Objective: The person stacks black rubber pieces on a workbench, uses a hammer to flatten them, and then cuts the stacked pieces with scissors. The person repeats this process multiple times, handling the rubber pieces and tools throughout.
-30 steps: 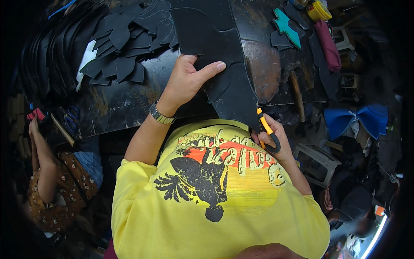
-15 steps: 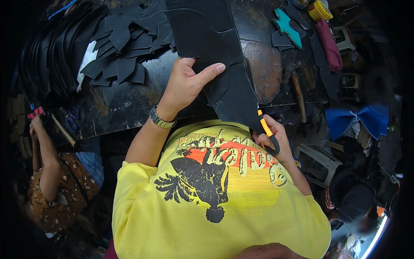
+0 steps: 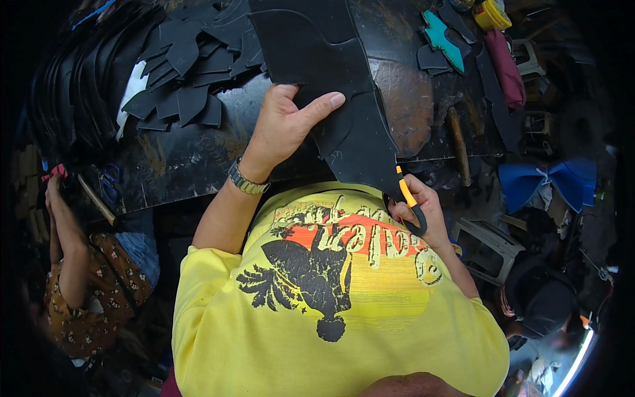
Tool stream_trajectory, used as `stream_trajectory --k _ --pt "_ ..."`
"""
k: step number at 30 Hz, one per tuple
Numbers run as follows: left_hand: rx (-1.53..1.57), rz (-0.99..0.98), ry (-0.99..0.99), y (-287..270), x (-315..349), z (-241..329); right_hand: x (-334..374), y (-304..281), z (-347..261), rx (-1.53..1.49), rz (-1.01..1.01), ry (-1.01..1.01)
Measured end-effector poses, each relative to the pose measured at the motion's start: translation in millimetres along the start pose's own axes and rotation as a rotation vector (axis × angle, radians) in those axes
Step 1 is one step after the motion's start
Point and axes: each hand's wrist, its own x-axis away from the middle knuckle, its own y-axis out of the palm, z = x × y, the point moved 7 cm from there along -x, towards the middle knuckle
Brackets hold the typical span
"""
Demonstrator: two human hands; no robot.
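Note:
My left hand (image 3: 288, 122) grips the left edge of a long black sheet (image 3: 324, 63), with the thumb flat on top and the other fingers beneath, mostly hidden. Curved outlines are marked on this sheet, which stretches from the table toward my body. Orange-and-black-handled scissors (image 3: 409, 192) are in my right hand (image 3: 426, 208), closed round the handles. Their blades lie at the right edge of the sheet's near end, where they are largely hidden.
Cut black pieces (image 3: 182, 49) are heaped on the dark table (image 3: 231, 116) at the left. Toward the right lie a teal template (image 3: 442, 41), a wooden stick (image 3: 458, 145) and a maroon roll (image 3: 505, 69). Another person's arm (image 3: 73, 255) is at far left, and a stool (image 3: 486, 248) stands at right.
The black sheet has shifted slightly up and to the left near its far part. Both hands keep almost the same place; the person at left has moved their arms a little.

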Motion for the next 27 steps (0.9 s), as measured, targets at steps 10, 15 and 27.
stream_trajectory --k 10,15,27 --pt "0.071 -0.033 -0.079 4 2 -4 -4 0 -5 0.053 0.015 0.021" --pt "0.036 -0.056 -0.047 10 4 -3 -6 -1 -2 0.029 0.051 0.021" --pt "-0.028 -0.048 -0.054 8 4 -10 -2 0 -3 0.047 0.098 0.031"
